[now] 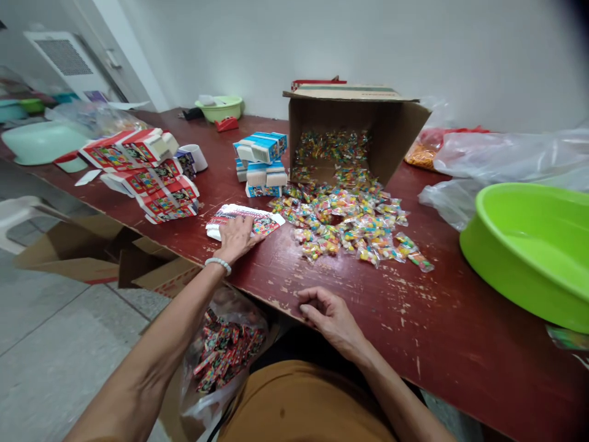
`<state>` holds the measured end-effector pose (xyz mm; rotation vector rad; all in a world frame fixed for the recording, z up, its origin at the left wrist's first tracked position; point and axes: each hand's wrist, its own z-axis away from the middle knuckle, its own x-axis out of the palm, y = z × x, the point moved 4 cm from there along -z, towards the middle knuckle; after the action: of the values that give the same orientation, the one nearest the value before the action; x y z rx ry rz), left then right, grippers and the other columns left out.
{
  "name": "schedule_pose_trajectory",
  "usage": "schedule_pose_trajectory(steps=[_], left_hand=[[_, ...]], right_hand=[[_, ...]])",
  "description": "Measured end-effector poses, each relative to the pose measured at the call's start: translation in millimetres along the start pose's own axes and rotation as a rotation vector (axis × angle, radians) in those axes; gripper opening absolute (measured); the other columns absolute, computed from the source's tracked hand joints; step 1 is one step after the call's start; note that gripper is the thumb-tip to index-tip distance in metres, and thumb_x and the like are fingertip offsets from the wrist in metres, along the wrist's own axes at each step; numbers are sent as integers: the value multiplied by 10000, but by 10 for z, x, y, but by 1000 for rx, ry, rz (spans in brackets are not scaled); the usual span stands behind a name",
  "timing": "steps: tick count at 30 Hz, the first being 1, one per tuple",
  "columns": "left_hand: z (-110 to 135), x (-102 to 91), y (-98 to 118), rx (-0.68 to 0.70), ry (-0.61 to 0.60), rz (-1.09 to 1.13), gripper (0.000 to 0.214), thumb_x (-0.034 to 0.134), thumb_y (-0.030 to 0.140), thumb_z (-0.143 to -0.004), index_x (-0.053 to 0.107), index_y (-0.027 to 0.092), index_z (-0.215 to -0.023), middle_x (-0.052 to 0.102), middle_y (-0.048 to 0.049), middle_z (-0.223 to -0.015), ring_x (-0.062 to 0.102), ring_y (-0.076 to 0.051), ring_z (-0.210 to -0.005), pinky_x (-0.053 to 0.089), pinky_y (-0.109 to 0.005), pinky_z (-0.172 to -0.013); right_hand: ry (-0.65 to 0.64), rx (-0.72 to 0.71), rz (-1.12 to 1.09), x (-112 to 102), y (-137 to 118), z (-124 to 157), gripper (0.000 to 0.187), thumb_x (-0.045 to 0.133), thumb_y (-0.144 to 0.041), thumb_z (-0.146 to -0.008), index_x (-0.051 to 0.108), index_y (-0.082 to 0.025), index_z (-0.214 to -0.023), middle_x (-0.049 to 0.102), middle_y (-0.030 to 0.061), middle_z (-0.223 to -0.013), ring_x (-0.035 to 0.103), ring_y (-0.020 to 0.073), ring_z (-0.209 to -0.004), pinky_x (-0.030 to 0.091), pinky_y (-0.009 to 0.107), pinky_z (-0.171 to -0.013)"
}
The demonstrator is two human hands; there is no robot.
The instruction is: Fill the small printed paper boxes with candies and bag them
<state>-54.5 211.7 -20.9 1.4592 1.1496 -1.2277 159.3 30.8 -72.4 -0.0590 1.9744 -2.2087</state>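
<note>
My left hand [237,237], a pale bead bracelet at its wrist, lies on top of a small pile of flattened printed cartons [269,222]. Its fingers reach over the cartons; I see no firm grip. Close to the table's front edge is my right hand [332,318], fingers loosely curled, with a gap between thumb and forefinger and nothing held. Beyond it spreads a heap of small clear packets of colourful candy [354,218]. They spill from a cardboard box [400,138] lying on its side, open towards me.
Red bundled cartons [168,199] are stacked at the left, blue ones [260,147] beside the box. A large green basin [510,258] and plastic bags [510,153] occupy the right. Below the table edge hangs a clear bag of dark red wrapped pieces [227,350], near open cardboard boxes [83,245].
</note>
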Motion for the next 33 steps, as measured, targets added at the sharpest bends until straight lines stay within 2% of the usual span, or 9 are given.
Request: schedule_pose_trajectory(steps=[7,12,13,15,18,20,25,28,33], left_hand=[[54,-129,-17,-103,76,306,300,643,412,-764,542,207,-958,650,-77,-912,601,-297,-927,421,-372,-791],[735,-174,208,-106,13,647,287,627,453,-764,485,208,-810,622,3,-707,611,-184,-650,456,-272,-593],[929,-163,292,-94,-54,749,306,637,472,-756,498,203,-796,622,8,-680,606,-170,-607,455,-262,-562],[1328,-76,532,-95,-434,1246,370,723,455,-713,570,177,-904,687,-33,-765,641,-183,-642,485,-283,-600],[1780,-66,904,-44,-982,1777,624,758,492,-697,595,149,-1191,692,-164,-1137,687,-287,-967,511,-371,-825],[1892,-92,1063,1,-1162,1967,620,727,532,-718,639,106,-1160,691,-201,-1138,679,-322,-1017,500,-407,-887],[1833,-88,1199,12,-1038,1966,437,799,415,-653,705,118,-959,732,-101,-805,703,-231,-683,543,-336,-705],[1826,-108,1213,-17,-996,1899,373,800,392,-625,718,119,-865,718,-84,-751,685,-219,-662,547,-344,-718],[1834,-134,1202,-58,-960,1885,458,808,354,-619,688,136,-1003,720,-76,-717,693,-221,-628,557,-324,-645]], right_hand=[[-2,74,-158,6,49,-10,224,645,-280,-769,647,-162,-959,600,-14,-710,519,91,-573,439,220,-548],[166,116,-442,-22,-32,-76,567,716,-363,-740,487,-240,-1244,618,44,-1097,578,89,-638,442,195,-493],[186,81,-471,-23,-82,-91,581,720,-372,-744,477,-243,-1256,620,52,-1128,596,99,-685,458,196,-519],[169,-9,-507,-4,-202,-103,484,715,-373,-759,534,-213,-1178,657,50,-1068,619,121,-772,496,210,-622],[53,-87,-509,40,-364,-52,303,689,-340,-793,594,-190,-1039,681,24,-915,625,130,-797,501,224,-725],[-51,-91,-491,61,-434,21,266,665,-323,-821,596,-199,-1046,672,8,-886,625,121,-771,502,219,-710],[-215,-53,-457,45,-502,195,484,640,-352,-845,479,-258,-1292,653,0,-922,589,71,-547,477,186,-506],[-252,-40,-453,43,-510,242,633,671,-370,-823,380,-302,-1381,653,9,-994,512,28,-428,408,158,-397],[-214,-49,-473,37,-531,252,638,691,-362,-803,398,-284,-1364,654,18,-1014,565,55,-509,457,178,-454]])
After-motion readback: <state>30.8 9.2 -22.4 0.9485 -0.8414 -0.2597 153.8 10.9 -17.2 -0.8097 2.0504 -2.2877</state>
